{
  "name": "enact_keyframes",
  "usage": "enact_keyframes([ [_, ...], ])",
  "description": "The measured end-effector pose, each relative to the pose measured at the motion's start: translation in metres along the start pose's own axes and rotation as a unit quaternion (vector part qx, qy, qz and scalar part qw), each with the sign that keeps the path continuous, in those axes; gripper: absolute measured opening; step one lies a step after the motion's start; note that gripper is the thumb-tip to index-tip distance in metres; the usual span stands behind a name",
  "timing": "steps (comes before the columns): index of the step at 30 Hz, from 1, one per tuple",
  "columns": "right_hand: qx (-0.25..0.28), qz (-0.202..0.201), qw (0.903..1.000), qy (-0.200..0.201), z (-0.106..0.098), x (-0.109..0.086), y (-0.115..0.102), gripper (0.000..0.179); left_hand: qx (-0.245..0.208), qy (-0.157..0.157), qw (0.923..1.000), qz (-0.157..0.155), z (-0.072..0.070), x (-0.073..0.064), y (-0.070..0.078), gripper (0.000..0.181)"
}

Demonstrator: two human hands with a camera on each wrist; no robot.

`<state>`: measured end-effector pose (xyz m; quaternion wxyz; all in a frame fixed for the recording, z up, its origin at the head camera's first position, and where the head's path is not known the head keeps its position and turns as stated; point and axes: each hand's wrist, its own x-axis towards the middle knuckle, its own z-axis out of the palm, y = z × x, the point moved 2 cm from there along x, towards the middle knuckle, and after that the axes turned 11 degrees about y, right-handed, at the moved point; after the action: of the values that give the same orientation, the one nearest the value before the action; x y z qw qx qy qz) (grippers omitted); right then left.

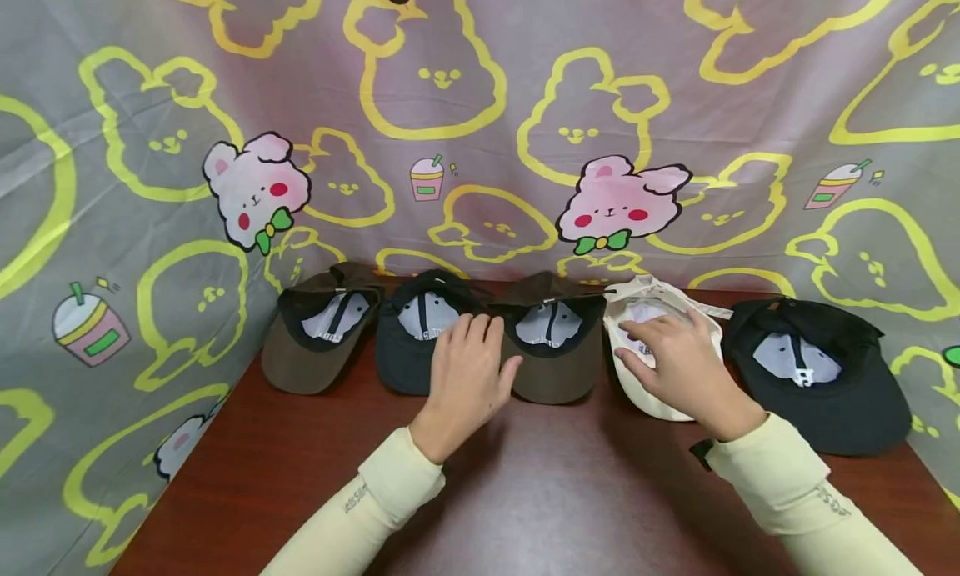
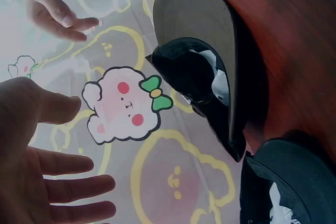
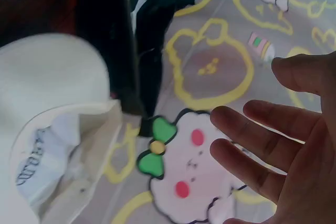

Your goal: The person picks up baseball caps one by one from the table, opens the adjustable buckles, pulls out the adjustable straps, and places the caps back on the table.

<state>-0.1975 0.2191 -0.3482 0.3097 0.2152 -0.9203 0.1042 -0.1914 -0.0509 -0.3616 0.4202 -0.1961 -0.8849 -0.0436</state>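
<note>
My left hand [image 1: 468, 368] is held in the air with its fingers straight, overlapping the dark navy cap [image 1: 401, 368] and the middle brown cap [image 1: 555, 380] in the head view. Over the cream cap [image 1: 641, 393] hovers my right hand [image 1: 686, 368], fingers loosely spread and holding nothing. In the right wrist view, the cream cap [image 3: 52, 72] sits apart from those fingertips, its inside and lettering showing. The left wrist view has the middle brown cap [image 2: 194, 11] beside the left hand [image 2: 58, 166], whose palm is bare. All these caps have their insides facing me.
Another brown cap [image 1: 303, 363] lies at the left end of the row and a black cap [image 1: 847, 409] at the right end. They line the back of a red-brown wooden table [image 1: 570, 493]. A patterned grey curtain [image 1: 480, 67] hangs directly behind and along both sides.
</note>
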Motion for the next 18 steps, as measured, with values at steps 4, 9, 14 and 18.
enact_keyframes([
  [4,0.001,0.001,0.9998,0.020,0.003,0.000,0.017,0.031,0.000,0.011,0.9999,0.003,0.002,-0.002,-0.004,0.043],
  [9,0.004,0.021,0.9993,0.031,0.004,-0.007,0.036,0.026,-0.003,0.008,1.0000,0.003,0.005,-0.006,-0.003,0.041],
  [14,-0.003,0.063,0.9976,0.027,0.003,-0.015,0.059,0.025,-0.006,-0.007,0.9999,-0.005,0.006,-0.009,-0.003,0.045],
  [18,-0.020,0.094,0.9950,0.026,-0.003,-0.017,0.077,0.025,0.000,-0.012,0.9999,-0.011,0.004,-0.010,-0.006,0.045],
])
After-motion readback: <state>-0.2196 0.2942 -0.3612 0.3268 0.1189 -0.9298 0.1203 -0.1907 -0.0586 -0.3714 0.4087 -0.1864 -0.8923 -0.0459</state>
